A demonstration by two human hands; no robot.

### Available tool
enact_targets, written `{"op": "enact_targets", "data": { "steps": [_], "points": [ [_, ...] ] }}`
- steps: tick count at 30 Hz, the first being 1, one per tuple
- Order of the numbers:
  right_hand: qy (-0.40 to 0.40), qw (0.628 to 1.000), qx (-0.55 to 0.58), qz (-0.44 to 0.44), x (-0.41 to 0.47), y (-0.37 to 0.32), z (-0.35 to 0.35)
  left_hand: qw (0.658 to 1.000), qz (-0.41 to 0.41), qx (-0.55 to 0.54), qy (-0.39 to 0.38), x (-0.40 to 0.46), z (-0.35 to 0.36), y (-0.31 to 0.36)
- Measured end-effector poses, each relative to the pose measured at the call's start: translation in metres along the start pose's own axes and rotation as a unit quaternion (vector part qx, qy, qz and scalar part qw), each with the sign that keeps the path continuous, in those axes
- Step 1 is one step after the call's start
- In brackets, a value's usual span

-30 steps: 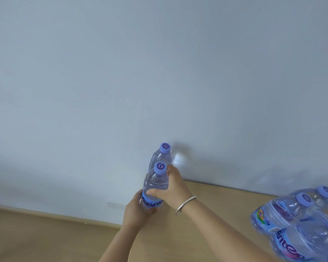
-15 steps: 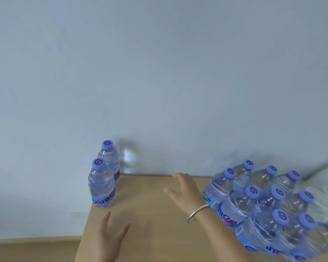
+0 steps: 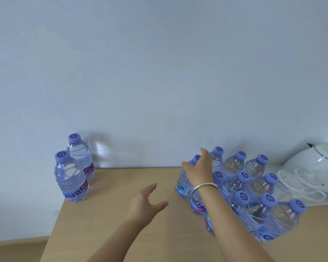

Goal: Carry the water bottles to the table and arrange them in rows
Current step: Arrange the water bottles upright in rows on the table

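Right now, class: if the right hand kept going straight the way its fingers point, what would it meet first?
Probably the nearest-left bottle of the cluster: the right hand already overlaps its cap, though depth is unclear.

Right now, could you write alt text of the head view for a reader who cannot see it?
Both hands reach open toward a wrapped cluster of water bottles on the right of a wooden table: the right hand is at its near-left bottles, the left hand hovers empty. Two bottles stand at the table's far left corner; a white kettle sits far right.

Clear glossy plastic is seen in the bottles (image 3: 70, 178) – matt wood-look laminate on the table (image 3: 121, 233) – polished metal in the bangle (image 3: 204, 186)
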State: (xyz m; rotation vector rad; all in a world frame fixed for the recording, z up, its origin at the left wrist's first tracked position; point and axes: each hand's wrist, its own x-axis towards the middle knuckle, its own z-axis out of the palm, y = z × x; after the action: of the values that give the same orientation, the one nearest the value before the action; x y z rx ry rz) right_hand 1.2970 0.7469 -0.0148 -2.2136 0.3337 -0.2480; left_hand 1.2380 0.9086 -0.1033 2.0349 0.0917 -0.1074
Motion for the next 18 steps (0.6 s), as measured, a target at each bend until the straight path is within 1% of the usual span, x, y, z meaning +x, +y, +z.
{"op": "enact_targets", "data": {
  "steps": [1, 3, 5, 6, 9, 11, 13, 15, 17, 18],
  "points": [
    [-0.011, 1.0, 0.003, 0.023, 0.001, 0.003, 0.004, 1.0, 0.006, 0.004, -0.005, 0.002, 0.004, 0.005],
    [0.011, 1.0, -0.004, 0.028, 0.001, 0.008, 0.011, 1.0, 0.012, 0.007, -0.011, 0.004, 0.007, 0.01],
    [0.044, 0.999, -0.013, 0.009, 0.002, 0.011, 0.015, 1.0, 0.012, 0.015, -0.017, 0.004, 0.006, 0.008],
    [0.048, 0.999, -0.015, -0.002, 0.003, 0.011, 0.016, 1.0, 0.009, 0.022, -0.018, 0.004, 0.003, 0.005],
    [0.036, 0.999, -0.01, -0.039, -0.002, 0.009, 0.019, 0.999, -0.006, 0.031, -0.013, 0.002, -0.008, -0.003],
    [0.025, 0.997, 0.003, -0.071, -0.01, 0.009, 0.022, 0.999, -0.023, 0.022, -0.025, 0.003, -0.015, -0.007],
    [0.0, 0.994, 0.045, -0.096, -0.016, 0.005, 0.02, 0.997, -0.045, -0.023, -0.062, 0.002, -0.022, -0.007],
    [-0.045, 0.987, 0.107, -0.113, -0.017, -0.006, 0.012, 0.992, -0.054, -0.058, -0.103, 0.0, -0.034, -0.002],
    [-0.121, 0.967, 0.184, -0.126, -0.017, -0.022, 0.003, 0.988, -0.057, -0.089, -0.112, -0.004, -0.05, 0.006],
    [-0.159, 0.954, 0.214, -0.139, -0.018, -0.031, -0.001, 0.985, -0.062, -0.123, -0.108, -0.006, -0.059, 0.01]
  ]
}}
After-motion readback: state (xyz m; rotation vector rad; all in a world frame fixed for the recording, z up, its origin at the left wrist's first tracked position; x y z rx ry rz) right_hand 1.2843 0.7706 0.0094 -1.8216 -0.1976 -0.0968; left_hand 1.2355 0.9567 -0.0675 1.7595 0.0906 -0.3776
